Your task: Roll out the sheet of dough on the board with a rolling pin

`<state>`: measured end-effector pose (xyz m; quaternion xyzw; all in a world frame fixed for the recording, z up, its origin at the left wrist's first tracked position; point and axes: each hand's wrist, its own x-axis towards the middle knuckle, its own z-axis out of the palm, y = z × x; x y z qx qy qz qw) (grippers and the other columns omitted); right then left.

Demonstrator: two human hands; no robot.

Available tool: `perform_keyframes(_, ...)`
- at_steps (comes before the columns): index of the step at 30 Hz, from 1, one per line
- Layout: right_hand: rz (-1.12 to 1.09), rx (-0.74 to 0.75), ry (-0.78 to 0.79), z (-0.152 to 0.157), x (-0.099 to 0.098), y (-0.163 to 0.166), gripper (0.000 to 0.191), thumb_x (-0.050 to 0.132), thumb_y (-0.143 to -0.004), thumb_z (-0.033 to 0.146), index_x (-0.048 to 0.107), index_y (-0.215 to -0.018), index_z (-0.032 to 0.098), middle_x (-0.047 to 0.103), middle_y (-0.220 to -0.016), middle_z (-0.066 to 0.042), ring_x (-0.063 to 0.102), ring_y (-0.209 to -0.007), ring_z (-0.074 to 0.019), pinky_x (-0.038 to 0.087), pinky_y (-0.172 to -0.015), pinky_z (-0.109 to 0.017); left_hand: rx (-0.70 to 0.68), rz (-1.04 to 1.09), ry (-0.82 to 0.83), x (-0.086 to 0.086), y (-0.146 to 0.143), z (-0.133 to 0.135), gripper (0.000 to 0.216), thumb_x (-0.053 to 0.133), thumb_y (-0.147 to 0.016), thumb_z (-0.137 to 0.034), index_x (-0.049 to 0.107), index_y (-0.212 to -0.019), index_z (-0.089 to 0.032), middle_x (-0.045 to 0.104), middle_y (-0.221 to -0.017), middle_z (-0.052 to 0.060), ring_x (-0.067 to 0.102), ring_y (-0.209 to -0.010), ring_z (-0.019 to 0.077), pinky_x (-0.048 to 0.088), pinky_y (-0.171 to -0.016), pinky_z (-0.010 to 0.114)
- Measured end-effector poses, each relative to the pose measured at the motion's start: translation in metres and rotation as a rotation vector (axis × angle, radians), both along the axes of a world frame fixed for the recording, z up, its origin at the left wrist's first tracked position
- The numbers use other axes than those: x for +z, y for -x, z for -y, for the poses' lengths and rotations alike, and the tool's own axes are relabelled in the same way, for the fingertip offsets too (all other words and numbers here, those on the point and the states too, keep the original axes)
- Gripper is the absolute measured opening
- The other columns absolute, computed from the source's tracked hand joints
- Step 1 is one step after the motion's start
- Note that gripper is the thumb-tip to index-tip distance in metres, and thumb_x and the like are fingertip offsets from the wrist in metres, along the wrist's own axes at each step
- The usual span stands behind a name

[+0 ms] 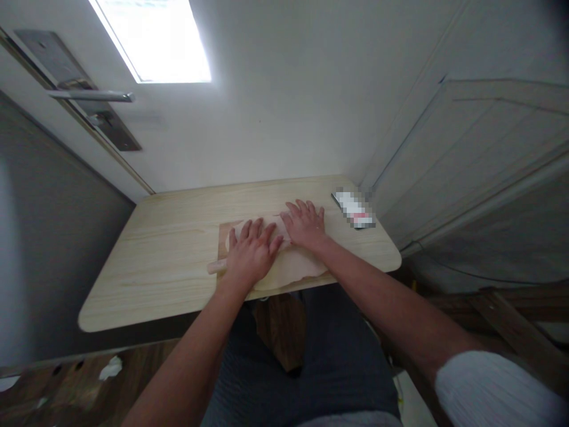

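My left hand (253, 252) lies palm down with its fingers spread, on top of a wooden rolling pin (216, 267). The pin's pale handle end sticks out to the left of that hand; most of its length is hidden. Farther right and slightly higher, my right hand (306, 224) also rests flat with fingers apart, probably over the pin's other end, which I cannot see. Under both hands spreads a thin pale sheet (296, 268) that looks like rolled dough, reaching the near table edge. Beneath it, a corner of a light wooden board (223, 232) shows.
The light wood-grain table (155, 249) stands against a white door (275, 130) with a metal handle (95, 96). A phone (352, 207) lies at the table's back right. Below are a brown wooden stool-like piece (282, 329) and crumpled white paper (111, 368) on the floor.
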<state>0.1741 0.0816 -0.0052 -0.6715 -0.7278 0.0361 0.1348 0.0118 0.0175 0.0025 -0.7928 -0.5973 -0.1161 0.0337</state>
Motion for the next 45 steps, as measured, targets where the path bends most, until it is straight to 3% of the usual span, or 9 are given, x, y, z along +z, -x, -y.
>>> perform_keyframes(7, -0.019, 0.004, -0.018, 0.022, -0.006, -0.007, 0.054, 0.032, -0.103, 0.052, 0.042, -0.151, 0.029, 0.038, -0.158, -0.009, 0.028, -0.145, -0.0356, 0.015, -0.115, -0.066, 0.005, 0.029, -0.033, -0.003, -0.007, 0.024, 0.052, 0.030, -0.101, -0.055, 0.051, -0.142, -0.031, 0.046, -0.154, 0.007, 0.038, -0.143, 0.0333, 0.024, -0.114, 0.065)
perform_keyframes(17, 0.036, 0.061, -0.053, 0.060, -0.012, -0.019, 0.052, 0.033, -0.103, 0.044, 0.038, -0.153, 0.031, 0.037, -0.159, -0.006, 0.027, -0.146, -0.0342, 0.017, -0.115, -0.065, -0.029, 0.081, -0.043, -0.007, -0.016, 0.066, 0.056, 0.038, -0.100, -0.051, 0.041, -0.151, -0.029, 0.047, -0.154, 0.006, 0.039, -0.144, 0.0296, 0.021, -0.119, 0.058)
perform_keyframes(35, -0.006, 0.037, 0.057, 0.011, -0.001, -0.002, 0.054, 0.030, -0.103, 0.051, 0.043, -0.150, 0.030, 0.037, -0.159, -0.008, 0.027, -0.146, -0.0369, 0.015, -0.115, -0.066, -0.028, 0.031, 0.012, -0.001, -0.001, 0.012, 0.052, 0.028, -0.101, -0.056, 0.052, -0.140, -0.031, 0.046, -0.154, 0.007, 0.038, -0.142, 0.0319, 0.024, -0.114, 0.063)
perform_keyframes(41, -0.019, 0.040, 0.017, 0.018, -0.001, -0.002, 0.051, 0.032, -0.102, 0.050, 0.050, -0.145, 0.029, 0.043, -0.155, -0.008, 0.031, -0.143, -0.0353, 0.017, -0.115, -0.063, -0.063, 0.028, 0.037, 0.004, 0.001, 0.016, 0.055, 0.032, -0.098, -0.061, 0.054, -0.137, -0.029, 0.047, -0.153, 0.010, 0.039, -0.141, 0.0309, 0.030, -0.113, 0.056)
perform_keyframes(45, -0.033, 0.050, -0.012, 0.034, -0.001, -0.002, 0.052, 0.036, -0.101, 0.051, 0.052, -0.143, 0.026, 0.044, -0.154, -0.010, 0.032, -0.142, -0.0357, 0.016, -0.115, -0.062, -0.105, 0.010, 0.035, 0.007, 0.005, 0.024, 0.053, 0.041, -0.096, -0.058, 0.052, -0.139, -0.028, 0.048, -0.152, 0.009, 0.039, -0.142, 0.0306, 0.027, -0.115, 0.056)
